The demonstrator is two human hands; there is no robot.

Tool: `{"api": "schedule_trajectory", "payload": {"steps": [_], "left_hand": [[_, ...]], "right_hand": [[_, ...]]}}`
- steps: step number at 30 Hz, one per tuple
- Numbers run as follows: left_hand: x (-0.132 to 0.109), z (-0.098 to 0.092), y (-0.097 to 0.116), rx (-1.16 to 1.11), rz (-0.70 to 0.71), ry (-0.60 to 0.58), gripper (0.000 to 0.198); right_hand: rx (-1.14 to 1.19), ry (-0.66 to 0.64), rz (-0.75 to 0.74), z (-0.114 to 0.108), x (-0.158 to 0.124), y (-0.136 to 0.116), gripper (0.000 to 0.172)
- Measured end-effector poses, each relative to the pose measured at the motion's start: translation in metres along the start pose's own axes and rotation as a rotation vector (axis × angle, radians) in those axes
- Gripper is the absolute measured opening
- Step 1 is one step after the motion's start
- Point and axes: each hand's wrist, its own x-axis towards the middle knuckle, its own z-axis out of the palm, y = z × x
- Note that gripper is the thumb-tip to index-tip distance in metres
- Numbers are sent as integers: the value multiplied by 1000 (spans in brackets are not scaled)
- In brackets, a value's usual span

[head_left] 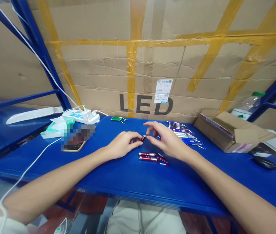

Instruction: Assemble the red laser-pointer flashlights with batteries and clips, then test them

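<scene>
My left hand point(125, 143) pinches a short red flashlight point(143, 138) between thumb and fingertips, tilted just above the blue table. Its silver end points toward my right hand point(163, 138). The right thumb and index finger come close together at that end, around something too small to make out. Just in front of my hands lie two red keychain flashlights point(147, 159), side by side, with red carabiner clips point(161, 160) toward the right. Beyond my right hand, several more keychain flashlights point(180, 134) in black, purple, silver and blue lie in a row, partly hidden by that hand.
Green keychain flashlights point(118, 119) lie at the back of the blue table point(128, 182). On the left are a phone point(76, 143), a tissue pack point(58, 127) and a power strip point(81, 116). An open cardboard box point(225, 131) and a black mouse point(264, 163) sit right.
</scene>
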Motion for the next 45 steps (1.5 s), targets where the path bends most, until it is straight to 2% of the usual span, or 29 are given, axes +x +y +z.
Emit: {"api": "schedule_trajectory", "payload": {"steps": [7, 28, 45], "left_hand": [[-1, -1, 0, 7, 12, -13, 20], [-1, -1, -1, 25, 102, -13, 19], [-1, 0, -1, 24, 103, -19, 20]], "right_hand": [[93, -38, 20, 2, 0, -1, 43], [36, -44, 26, 2, -1, -1, 42], [28, -56, 3, 0, -1, -4, 38]]}}
